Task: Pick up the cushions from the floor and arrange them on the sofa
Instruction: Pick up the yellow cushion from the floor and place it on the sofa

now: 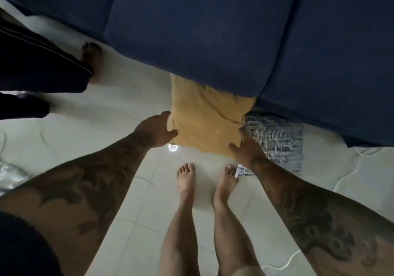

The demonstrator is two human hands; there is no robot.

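A mustard-yellow cushion (206,117) leans against the front of the dark blue sofa (213,30), its top edge hidden under the seat's overhang. My left hand (154,129) grips the cushion's left lower corner. My right hand (245,149) grips its right lower corner. A grey-and-white woven cushion (277,141) lies on the floor just right of the yellow one, partly under my right forearm and partly under the sofa's edge.
Pale tiled floor (138,222) runs beneath my bare feet (204,179), which stand just in front of the cushions. Another person's leg in dark trousers and bare foot (91,60) stand at the left by the sofa. A white cable (349,173) trails at the right.
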